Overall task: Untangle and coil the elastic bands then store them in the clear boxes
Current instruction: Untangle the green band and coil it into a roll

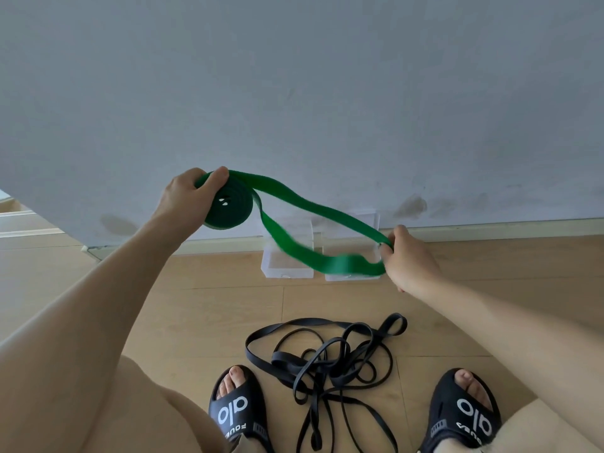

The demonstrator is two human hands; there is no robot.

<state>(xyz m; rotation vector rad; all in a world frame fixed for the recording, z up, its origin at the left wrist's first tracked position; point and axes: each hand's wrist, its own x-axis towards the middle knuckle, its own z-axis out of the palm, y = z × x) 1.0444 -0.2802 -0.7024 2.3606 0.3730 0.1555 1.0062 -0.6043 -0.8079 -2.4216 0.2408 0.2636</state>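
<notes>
Green band (313,207): your left hand (186,199) raised, fingers (219,177) clasping coiled end; right hand (410,261) lower, pinching loose loop's far end.

1. Bare wooden floor (228,308) between the two clear plastic boxes (287,256) and the tangled black elastic bands (327,358), so there's room to reach in.
2. The stretched green elastic band (313,207) hangs across in front of both boxes.
3. The grey wall (294,93) blocks right behind them.
4. Black slide sandals (238,413) flank the tangle.
</notes>
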